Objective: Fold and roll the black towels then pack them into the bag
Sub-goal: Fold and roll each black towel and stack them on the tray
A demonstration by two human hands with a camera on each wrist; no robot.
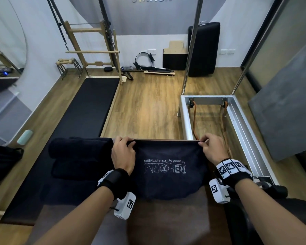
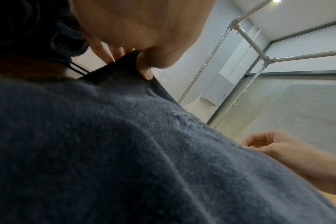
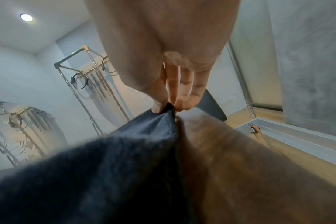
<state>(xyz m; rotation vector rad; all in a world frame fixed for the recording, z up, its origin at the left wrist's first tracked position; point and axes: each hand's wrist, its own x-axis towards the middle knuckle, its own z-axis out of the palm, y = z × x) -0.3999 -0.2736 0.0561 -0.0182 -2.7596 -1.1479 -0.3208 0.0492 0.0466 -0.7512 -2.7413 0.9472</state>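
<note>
Towel point(image 1: 168, 170) edge stretched between my hands: my left hand point(image 1: 122, 154) pinches one far corner, my right hand point(image 1: 212, 149) pinches the other, thumb and fingertips point(image 3: 184, 104) clamped on cloth. Its white lettering faces up, and the near part hangs over the brown padded bench point(image 1: 168, 220) below my wrists. Beyond my grip lies open wooden floor point(image 1: 147, 106). Just left of my left hand sit rolled black towels point(image 1: 79, 156). Further left, a black bag point(image 1: 2, 165); its contents I can't tell.
</note>
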